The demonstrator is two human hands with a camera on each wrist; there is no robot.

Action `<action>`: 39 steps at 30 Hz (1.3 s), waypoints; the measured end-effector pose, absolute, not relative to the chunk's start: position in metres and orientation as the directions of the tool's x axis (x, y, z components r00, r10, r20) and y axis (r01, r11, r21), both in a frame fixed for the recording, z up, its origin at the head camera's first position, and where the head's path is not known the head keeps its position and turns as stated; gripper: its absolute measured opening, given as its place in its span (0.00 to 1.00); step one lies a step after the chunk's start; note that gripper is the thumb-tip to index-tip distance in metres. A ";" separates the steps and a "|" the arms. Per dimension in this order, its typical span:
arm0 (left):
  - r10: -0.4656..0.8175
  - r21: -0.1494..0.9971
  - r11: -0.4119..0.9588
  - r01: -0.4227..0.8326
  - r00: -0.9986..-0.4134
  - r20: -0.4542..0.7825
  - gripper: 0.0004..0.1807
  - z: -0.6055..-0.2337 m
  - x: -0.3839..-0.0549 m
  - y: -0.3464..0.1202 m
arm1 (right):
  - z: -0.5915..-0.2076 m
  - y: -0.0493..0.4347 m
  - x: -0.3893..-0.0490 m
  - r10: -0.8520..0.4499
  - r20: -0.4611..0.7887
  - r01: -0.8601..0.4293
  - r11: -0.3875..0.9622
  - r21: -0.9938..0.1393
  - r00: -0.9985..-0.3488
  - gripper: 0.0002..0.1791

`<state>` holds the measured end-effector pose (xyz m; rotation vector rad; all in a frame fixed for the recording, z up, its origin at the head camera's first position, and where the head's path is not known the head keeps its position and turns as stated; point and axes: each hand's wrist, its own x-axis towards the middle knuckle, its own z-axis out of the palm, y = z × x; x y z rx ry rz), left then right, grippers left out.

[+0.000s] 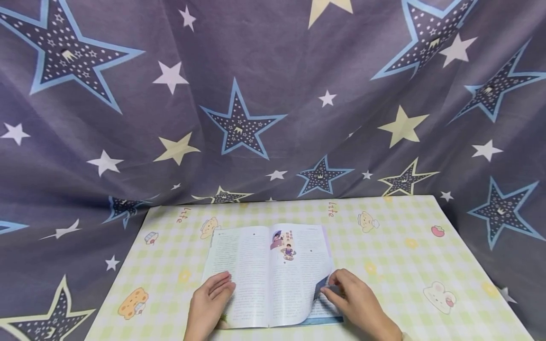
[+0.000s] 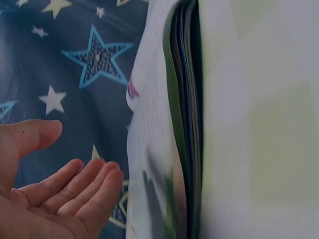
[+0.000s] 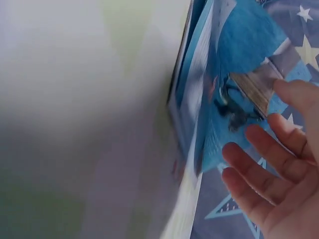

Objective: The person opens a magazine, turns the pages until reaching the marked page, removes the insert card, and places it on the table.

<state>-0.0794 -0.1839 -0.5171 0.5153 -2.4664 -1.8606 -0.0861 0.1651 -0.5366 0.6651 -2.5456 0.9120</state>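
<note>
An open magazine lies on the table, with columns of small print and a little coloured illustration near the top of its right page. My right hand pinches the lower right corner of that page between thumb and index finger. The corner curls up, and its blue printed underside shows in the right wrist view. Beside the left page is my left hand, its fingers loosely bent over the outer edge. Seen in the left wrist view, the left hand has its thumb apart from the fingers and nothing between them.
A green-and-white checked tablecloth with cartoon animals covers the table. Behind and on both sides hangs a dark purple curtain patterned with stars. The table's far edge meets this curtain.
</note>
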 end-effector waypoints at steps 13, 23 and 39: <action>0.030 0.986 0.088 -0.140 -0.989 -0.143 0.27 -0.511 -0.083 -0.141 | -0.522 0.127 -0.085 -0.535 0.457 -0.704 0.525 -0.478 -0.710 0.13; 0.173 0.990 0.052 -0.135 -0.975 -0.142 0.26 -0.513 -0.084 -0.127 | -0.521 0.111 -0.087 -0.631 0.457 -0.774 0.441 -0.453 -0.627 0.19; 0.008 0.979 0.086 -0.187 -0.982 -0.189 0.24 -0.516 -0.082 -0.154 | -0.530 0.121 -0.083 -0.629 0.351 -0.717 0.555 -0.423 -0.694 0.23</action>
